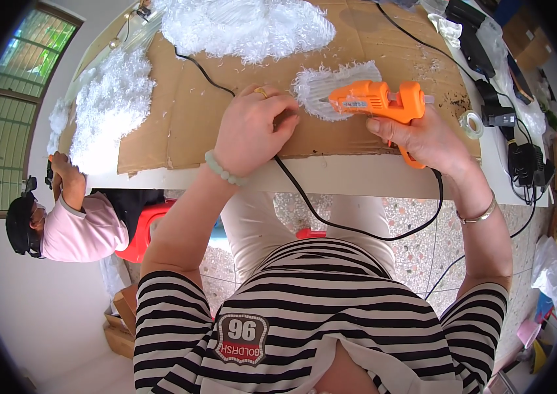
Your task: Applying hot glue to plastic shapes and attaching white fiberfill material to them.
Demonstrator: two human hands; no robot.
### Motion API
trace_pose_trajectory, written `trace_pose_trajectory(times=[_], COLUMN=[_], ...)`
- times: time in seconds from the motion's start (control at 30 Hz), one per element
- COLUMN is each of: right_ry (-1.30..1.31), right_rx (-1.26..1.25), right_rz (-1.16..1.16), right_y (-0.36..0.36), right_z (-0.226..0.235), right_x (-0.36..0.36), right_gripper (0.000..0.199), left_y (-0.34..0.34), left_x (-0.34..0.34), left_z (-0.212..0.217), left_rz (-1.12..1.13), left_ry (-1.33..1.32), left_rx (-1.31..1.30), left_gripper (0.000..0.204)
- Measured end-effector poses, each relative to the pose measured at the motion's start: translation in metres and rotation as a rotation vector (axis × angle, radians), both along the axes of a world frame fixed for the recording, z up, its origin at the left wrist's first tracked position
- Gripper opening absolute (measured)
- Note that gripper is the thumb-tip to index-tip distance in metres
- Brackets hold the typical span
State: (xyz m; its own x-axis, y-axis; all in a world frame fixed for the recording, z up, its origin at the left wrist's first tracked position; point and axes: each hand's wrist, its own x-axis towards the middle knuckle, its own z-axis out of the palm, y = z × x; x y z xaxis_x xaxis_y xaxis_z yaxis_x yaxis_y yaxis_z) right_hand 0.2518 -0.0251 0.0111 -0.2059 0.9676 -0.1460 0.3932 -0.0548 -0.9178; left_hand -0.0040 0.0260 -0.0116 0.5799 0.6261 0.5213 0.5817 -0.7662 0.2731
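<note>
My right hand (433,138) is wrapped round the handle of an orange hot glue gun (364,98), thumb along its side. The gun's nozzle points left, over a small white fringed fabric piece (311,88) lying on a cardboard sheet (193,131). Just left of that piece, my left hand (255,121) rests low over the cardboard with its fingers curled and closed. Whatever those fingers may pinch is hidden beneath the hand. A black cord (318,213) hangs in a loop from the gun's handle past the table's front edge and passes under my left hand.
Large white fluffy heaps lie at the back (245,26) and left (111,105) of the table. A tape roll (471,124), black power adapters (525,164) and cords are on the right. At the left edge a co-worker in pink (84,226) sits on a red stool (140,230).
</note>
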Motion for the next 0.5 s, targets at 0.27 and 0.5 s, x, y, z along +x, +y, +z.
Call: trace_pose_trajectory(times=[0.27, 0.5], right_ry=[-0.087, -0.156], right_rx=[0.140, 0.200], right_rz=[0.065, 0.102], right_y=[0.012, 0.010], right_z=[-0.001, -0.001], right_x=[-0.011, -0.005], right_gripper=[0.031, 0.034], left_y=[-0.001, 0.011], left_x=[0.004, 0.015], left_z=[-0.005, -0.006], left_rz=[-0.022, -0.008], left_ry=[0.042, 0.047], left_rx=[0.038, 0.101], left_gripper=[0.013, 0.009])
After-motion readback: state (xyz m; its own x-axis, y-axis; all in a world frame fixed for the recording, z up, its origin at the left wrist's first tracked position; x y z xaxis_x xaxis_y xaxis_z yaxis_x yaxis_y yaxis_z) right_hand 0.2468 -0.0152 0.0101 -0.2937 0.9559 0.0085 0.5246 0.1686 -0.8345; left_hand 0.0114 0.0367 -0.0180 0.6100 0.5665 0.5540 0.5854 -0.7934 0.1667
